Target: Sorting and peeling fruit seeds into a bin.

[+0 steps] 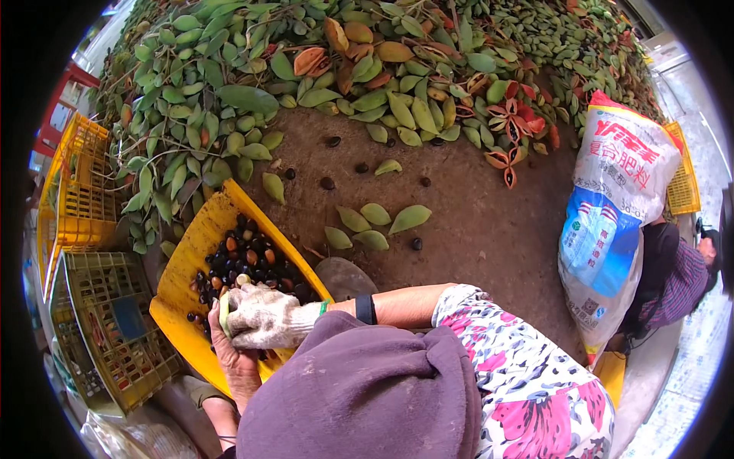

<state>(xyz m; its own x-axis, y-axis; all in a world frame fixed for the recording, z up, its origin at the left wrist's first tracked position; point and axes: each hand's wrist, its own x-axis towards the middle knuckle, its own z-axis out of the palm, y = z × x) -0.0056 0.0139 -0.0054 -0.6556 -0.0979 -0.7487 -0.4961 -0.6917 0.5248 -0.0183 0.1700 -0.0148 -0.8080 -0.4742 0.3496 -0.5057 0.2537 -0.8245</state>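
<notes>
Over a yellow plastic bin [194, 252], my two hands meet at a pale green seed pod piece [225, 312]. My right hand [266, 314], in a soiled white knit glove, has its fingers closed around the pod's inner side. My bare left hand [234, 358] pinches the pod from the left, thumb upward. A pale round seed [243, 280] shows just above the gloved fingers; whether they hold it I cannot tell. Glossy dark seeds [229, 252], some of them orange-brown, lie in the bin below. The glove covers part of them.
A large heap of green pods [189, 86] spreads ahead, with opened red pods [509, 129]. Loose pods [375, 213] and dark seeds [327, 183] dot the brown floor. Plastic crates [114, 321] stand left. A printed woven sack [608, 229] and another person [676, 281] are right. Purple cloth [361, 396] blocks the lower view.
</notes>
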